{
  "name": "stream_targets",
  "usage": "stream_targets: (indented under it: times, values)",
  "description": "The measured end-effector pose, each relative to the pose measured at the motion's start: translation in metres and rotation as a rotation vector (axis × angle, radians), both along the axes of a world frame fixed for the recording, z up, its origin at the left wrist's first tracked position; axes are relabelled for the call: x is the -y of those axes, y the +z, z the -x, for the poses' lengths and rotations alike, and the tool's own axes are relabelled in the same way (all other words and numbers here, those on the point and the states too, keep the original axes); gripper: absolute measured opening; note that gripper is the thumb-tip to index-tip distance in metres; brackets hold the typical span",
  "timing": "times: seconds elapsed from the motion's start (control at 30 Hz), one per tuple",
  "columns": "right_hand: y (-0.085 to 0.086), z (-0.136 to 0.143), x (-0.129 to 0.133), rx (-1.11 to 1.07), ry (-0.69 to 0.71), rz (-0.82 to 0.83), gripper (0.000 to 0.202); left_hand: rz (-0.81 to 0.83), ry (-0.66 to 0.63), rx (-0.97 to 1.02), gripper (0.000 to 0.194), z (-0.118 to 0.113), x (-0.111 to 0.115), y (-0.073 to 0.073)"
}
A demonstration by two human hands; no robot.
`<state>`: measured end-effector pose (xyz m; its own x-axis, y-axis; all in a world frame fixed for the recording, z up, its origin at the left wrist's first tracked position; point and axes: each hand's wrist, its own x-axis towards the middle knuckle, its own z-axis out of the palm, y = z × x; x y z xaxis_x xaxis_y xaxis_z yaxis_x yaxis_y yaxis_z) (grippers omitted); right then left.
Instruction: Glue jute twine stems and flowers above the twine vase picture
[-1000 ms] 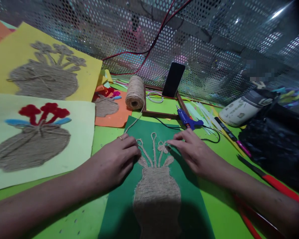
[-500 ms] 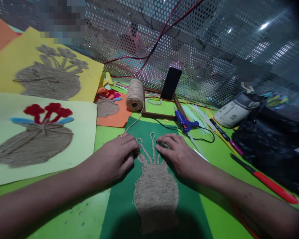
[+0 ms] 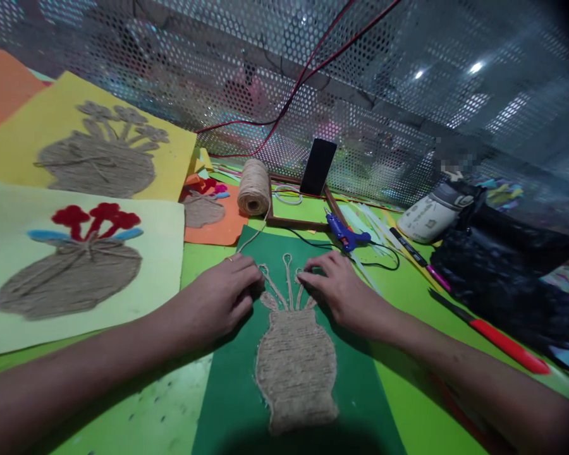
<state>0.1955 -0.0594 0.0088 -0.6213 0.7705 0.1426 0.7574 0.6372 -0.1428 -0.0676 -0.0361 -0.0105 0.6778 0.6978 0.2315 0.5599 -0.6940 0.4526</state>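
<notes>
A green sheet (image 3: pixel 355 379) lies before me with a jute-twine vase (image 3: pixel 296 360) on it. Twine stems (image 3: pixel 289 284) rise from the vase neck, the middle one ending in a small loop. At the left stem's tip, my left hand (image 3: pixel 230 291) has its fingers curled together on the twine; its fingertips are partly hidden. A strand of twine (image 3: pixel 253 236) runs from the twine spool (image 3: pixel 255 186) to behind this hand. My right hand (image 3: pixel 339 284) pinches at the looped top of the right stem with thumb and forefinger, its other fingers bent above.
Twine-vase pictures on pale green (image 3: pixel 165 291) and yellow (image 3: pixel 180 151) sheets lie left. Behind are a wooden frame (image 3: pixel 298 224), a phone (image 3: pixel 318 167) and a blue glue gun (image 3: pixel 346 234). A red-handled knife (image 3: pixel 507 344), marker (image 3: pixel 408 246), bottle (image 3: pixel 429 212) and black plastic bag (image 3: pixel 497 272) sit right.
The view has shifted slightly, showing more of the vase's base. My right fingertips have closed in at the right stem's loop, which shows more clearly. My left hand stays nearly in place.
</notes>
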Motion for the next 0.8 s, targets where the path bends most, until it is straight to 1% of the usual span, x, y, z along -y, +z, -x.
stream_targets:
  times: [0.07,0.1,0.17,0.2,0.27,0.33,0.4,0.47,0.53,0.7,0.8]
  values:
    - [-0.001,0.002,-0.001,0.028,0.0,0.001,0.034,-0.002,0.004,0.0,0.019,0.0,-0.001,-0.001]
    - [0.0,0.001,-0.002,-0.015,-0.002,0.009,0.034,0.001,0.005,0.003,0.019,0.0,-0.001,-0.001]
    - [0.006,-0.003,-0.006,-0.231,-0.052,0.059,0.033,0.016,0.003,0.017,0.019,0.001,-0.002,-0.002]
    - [0.011,-0.007,-0.007,-0.356,-0.092,0.082,0.033,0.028,0.004,0.024,0.019,0.001,-0.003,-0.002]
    - [0.024,-0.015,-0.007,-0.568,-0.217,0.124,0.028,0.054,0.01,0.039,0.02,0.002,-0.004,-0.003]
    - [0.036,-0.023,-0.002,-0.703,-0.352,0.157,0.016,0.064,0.016,0.062,0.02,0.003,-0.005,-0.003]
    - [0.044,-0.029,0.006,-0.824,-0.439,0.175,0.014,0.059,0.024,0.096,0.02,0.003,-0.006,-0.003]
    - [0.048,-0.034,0.014,-0.924,-0.453,0.162,0.019,0.049,0.038,0.127,0.019,0.004,-0.007,-0.003]
    - [0.048,-0.036,0.021,-0.962,-0.447,0.165,0.021,0.037,0.051,0.146,0.018,0.004,-0.006,-0.004]
    - [0.04,-0.033,0.025,-0.955,-0.424,0.306,0.019,-0.02,0.067,0.154,0.015,0.007,-0.002,-0.002]
    - [0.038,-0.03,0.026,-0.978,-0.39,0.41,0.022,-0.054,0.085,0.164,0.014,0.009,0.001,0.001]
